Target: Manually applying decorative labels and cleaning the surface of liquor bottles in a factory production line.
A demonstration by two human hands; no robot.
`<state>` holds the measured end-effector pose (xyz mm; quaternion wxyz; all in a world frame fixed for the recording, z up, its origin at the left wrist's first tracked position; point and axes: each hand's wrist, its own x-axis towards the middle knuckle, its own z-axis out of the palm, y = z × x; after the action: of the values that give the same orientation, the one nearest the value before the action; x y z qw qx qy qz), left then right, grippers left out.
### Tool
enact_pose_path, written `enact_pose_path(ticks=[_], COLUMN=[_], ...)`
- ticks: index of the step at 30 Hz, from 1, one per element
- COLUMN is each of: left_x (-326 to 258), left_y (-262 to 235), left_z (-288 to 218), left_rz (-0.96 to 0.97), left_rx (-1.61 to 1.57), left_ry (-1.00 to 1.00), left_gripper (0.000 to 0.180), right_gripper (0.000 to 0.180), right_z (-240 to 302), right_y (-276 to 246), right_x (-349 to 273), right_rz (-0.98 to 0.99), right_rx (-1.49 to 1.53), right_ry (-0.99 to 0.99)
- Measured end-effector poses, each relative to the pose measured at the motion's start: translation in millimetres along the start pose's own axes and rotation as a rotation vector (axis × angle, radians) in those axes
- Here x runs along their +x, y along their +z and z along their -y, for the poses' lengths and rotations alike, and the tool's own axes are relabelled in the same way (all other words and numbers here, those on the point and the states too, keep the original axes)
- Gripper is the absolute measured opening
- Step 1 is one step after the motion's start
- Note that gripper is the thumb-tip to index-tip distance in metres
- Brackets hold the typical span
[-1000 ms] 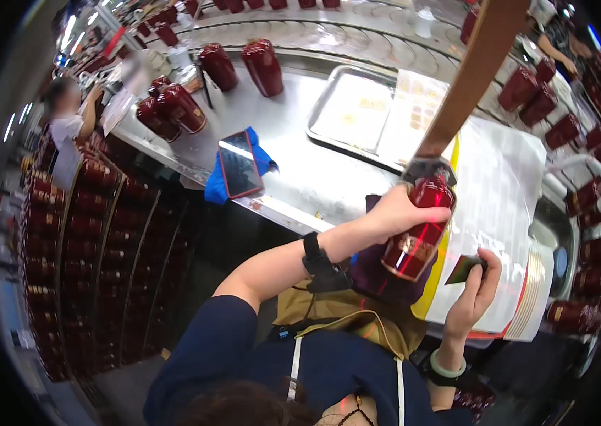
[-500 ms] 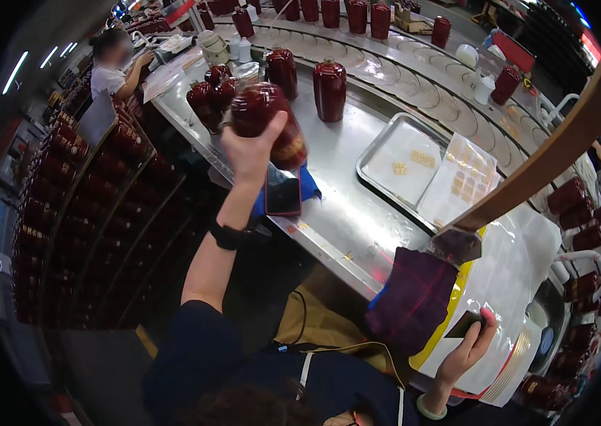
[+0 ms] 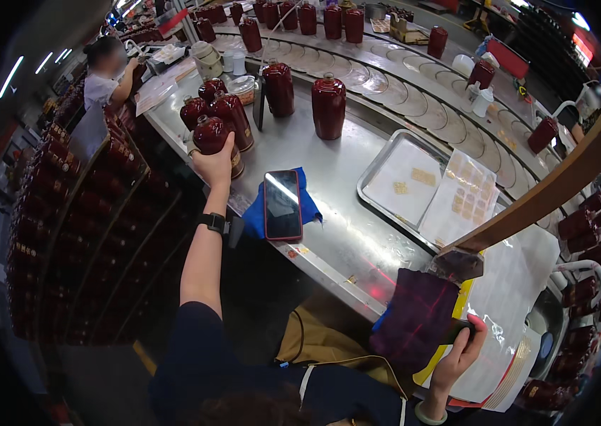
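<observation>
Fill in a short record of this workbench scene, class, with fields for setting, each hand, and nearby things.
Setting: curved stainless steel counter
Left hand: gripping a dark red glazed jar standing on the counter among similar jars
Right hand: holding a small dark object, too hidden to identify, beside a dark purple cloth
Nearby: red-edged smartphone lying on a blue cloth; shallow metal tray holding label sheets

On the steel bench we see a smartphone lying on a blue cloth, a metal tray holding label sheets, and two dark red jars standing upright behind. A co-worker stands at far left.
</observation>
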<state>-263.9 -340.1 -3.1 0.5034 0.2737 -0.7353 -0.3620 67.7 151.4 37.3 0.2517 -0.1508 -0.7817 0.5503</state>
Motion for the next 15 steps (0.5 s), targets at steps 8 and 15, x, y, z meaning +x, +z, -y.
enact_pose_path(ticks=[8,15], left_x=[-18,-80], left_y=[2,143], left_z=[-49,-106], left_rz=[-0.175,0.555], left_rx=[0.006,-0.263], left_ry=[0.637,0.348], left_gripper=[0.096,0.127], right_gripper=[0.023,0.022], right_z=[-9,-11], right_y=[4,17], right_x=[1,2], right_rz=[-0.002,0.012], right_rx=[-0.034,-0.113], right_ry=[0.001,-0.029])
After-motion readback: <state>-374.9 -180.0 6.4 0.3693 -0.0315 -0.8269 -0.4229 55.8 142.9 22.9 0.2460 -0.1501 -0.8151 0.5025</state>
